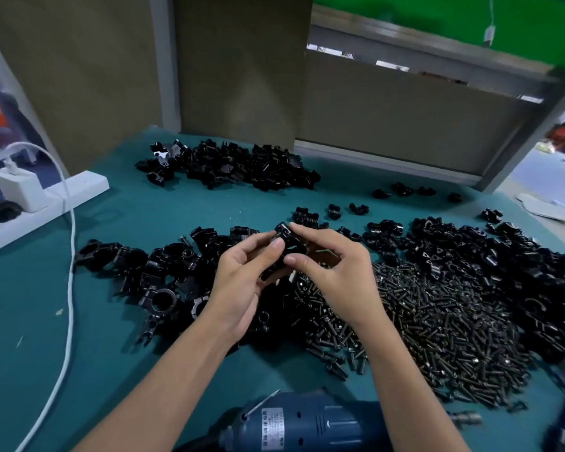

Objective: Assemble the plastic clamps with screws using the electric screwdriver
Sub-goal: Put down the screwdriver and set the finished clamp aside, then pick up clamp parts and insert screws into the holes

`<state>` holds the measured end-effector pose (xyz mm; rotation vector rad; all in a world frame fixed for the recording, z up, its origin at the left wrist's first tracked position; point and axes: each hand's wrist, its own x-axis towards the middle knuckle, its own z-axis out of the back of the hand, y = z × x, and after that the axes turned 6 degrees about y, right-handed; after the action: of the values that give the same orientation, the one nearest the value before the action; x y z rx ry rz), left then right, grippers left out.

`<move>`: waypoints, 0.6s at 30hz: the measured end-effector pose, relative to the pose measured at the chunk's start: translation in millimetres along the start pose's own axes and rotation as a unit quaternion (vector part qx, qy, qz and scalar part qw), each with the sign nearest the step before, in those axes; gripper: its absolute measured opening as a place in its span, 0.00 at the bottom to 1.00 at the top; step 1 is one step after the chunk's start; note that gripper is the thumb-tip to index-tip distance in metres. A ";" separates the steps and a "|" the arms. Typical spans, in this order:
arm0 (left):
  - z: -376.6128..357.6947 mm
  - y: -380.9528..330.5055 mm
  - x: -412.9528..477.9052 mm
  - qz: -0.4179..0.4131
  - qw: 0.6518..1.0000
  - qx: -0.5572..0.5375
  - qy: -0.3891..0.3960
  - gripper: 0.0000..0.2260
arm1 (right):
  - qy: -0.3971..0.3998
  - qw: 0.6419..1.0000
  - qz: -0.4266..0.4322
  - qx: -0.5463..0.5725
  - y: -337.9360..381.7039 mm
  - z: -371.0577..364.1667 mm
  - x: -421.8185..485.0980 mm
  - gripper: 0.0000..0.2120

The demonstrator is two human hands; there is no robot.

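Above the middle of the table, my left hand [245,282] and my right hand [336,275] both grip a black plastic clamp [287,244], fingers curled round it from either side. Below my right hand lies a wide heap of dark screws [437,321]. Black clamp parts lie in piles to the left [150,272], to the right [503,256] and at the back [229,168]. The blue electric screwdriver [307,425] lies on the teal table [30,288] at the near edge, between my forearms, with neither hand on it.
A white power strip [46,203] with a white charger plugged in sits at the left, and its white cable [69,288] runs down the table's left side. Brown board panels [242,66] stand behind the table. A few single clamps [402,190] lie scattered at the back right.
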<state>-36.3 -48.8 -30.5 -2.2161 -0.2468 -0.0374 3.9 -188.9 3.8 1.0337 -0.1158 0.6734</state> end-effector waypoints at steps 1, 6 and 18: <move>0.4 0.1 0.1 -0.001 1.000 0.001 0.005 0.13 | 0.005 1.000 -0.001 0.004 -0.3 0.5 -0.6 0.20; 0.9 -0.7 -0.2 -0.001 1.000 -0.004 0.021 0.15 | 0.003 0.998 -0.014 0.054 -2.8 1.2 -1.1 0.20; 0.3 -0.9 0.7 0.012 0.999 -0.051 0.010 0.12 | -0.116 0.981 -0.138 -0.067 -29.8 59.4 -0.5 0.16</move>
<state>-35.8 -48.0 -29.9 -2.3196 -0.2101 -0.0598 33.3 -248.0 12.4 0.9735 -0.2138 0.2886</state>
